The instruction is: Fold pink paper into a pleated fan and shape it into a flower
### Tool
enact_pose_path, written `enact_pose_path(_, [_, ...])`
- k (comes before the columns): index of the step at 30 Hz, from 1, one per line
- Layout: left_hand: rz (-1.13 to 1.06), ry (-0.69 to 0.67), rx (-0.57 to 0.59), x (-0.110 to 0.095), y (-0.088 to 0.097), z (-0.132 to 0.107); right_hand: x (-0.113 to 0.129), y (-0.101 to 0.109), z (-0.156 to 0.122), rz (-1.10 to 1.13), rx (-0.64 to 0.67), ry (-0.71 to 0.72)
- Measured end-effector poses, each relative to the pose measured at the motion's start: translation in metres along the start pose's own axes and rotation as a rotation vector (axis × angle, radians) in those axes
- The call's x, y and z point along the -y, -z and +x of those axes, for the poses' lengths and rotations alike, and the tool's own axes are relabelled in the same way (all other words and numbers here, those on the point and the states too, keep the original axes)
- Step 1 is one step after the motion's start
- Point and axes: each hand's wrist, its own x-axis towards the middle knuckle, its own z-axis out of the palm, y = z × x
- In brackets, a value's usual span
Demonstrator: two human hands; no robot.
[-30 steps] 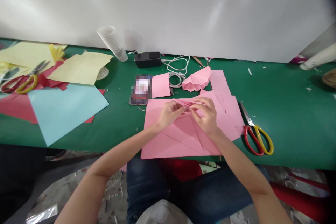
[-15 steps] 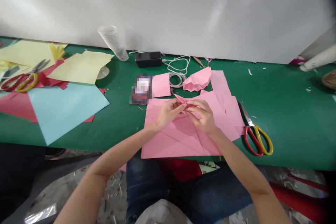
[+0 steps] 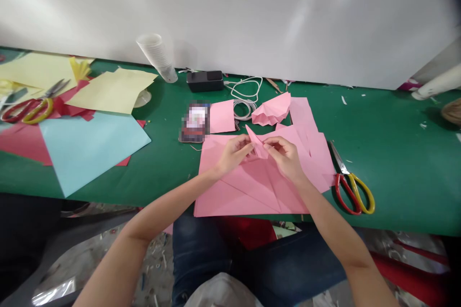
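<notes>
Paper is sitting pinched between two hands above the large pink sheet (image 3: 245,192), which is lying on the green table (image 3: 396,163) with its near edge reaching the table's front. The left hand (image 3: 233,154) is nipping the small folded pink piece (image 3: 258,145) from the left with thumb and fingertips; the right hand (image 3: 287,159) is nipping it from the right, fingers curled in. The piece is hovering over the sheet's far middle, one pointed corner sticking up and away from the person; it seems to be raised clear of the sheet, though this angle is making that hard to tell.

Just off the sheet's right edge, red-and-yellow scissors (image 3: 351,184) are lying with blades pointing away. Just beyond the sheet's far edge, a pleated pink wad (image 3: 272,109) and a small pink square (image 3: 221,116) are resting. A phone (image 3: 194,122) is lying off the sheet's far left corner. Farther beyond the sheet, a white cable (image 3: 247,93) is coiling, a black box (image 3: 205,80) is sitting, and a stack of plastic cups (image 3: 156,57) is leaning toward the wall. Well to the left of the sheet, a light blue sheet (image 3: 90,146) is overlapping red paper (image 3: 21,146); yellow sheets (image 3: 111,92) are lying there too, and a second pair of scissors (image 3: 29,108) is resting farthest from the sheet.
</notes>
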Motion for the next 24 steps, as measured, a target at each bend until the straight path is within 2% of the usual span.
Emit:
enact_pose_path(4, [-0.042,0.044,0.027,0.0020,0.0005,-0.0010,-0.0034,0.0020,0.0020,0.057,0.031,-0.038])
enact_pose_path(7, [-0.044,0.066,0.033,0.0018,0.0004,-0.0019,-0.0037,0.0017,0.0009,0.015,0.040,-0.018])
enact_pose_path(12, [0.031,0.035,0.014,0.0010,-0.0009,-0.0024,-0.0019,-0.0015,-0.0035,-0.261,0.006,0.222])
enact_pose_path(15, [0.031,0.034,0.027,0.0023,-0.0020,-0.0028,-0.0013,-0.0029,-0.0050,-0.293,0.010,0.290])
enact_pose_path(19, [0.004,0.063,0.048,0.0031,-0.0041,-0.0038,-0.0031,-0.0044,-0.0055,-0.254,0.004,0.221])
enact_pose_path(24, [0.051,0.099,0.055,-0.0003,-0.0046,-0.0047,-0.0045,-0.0044,-0.0036,-0.107,0.034,0.017])
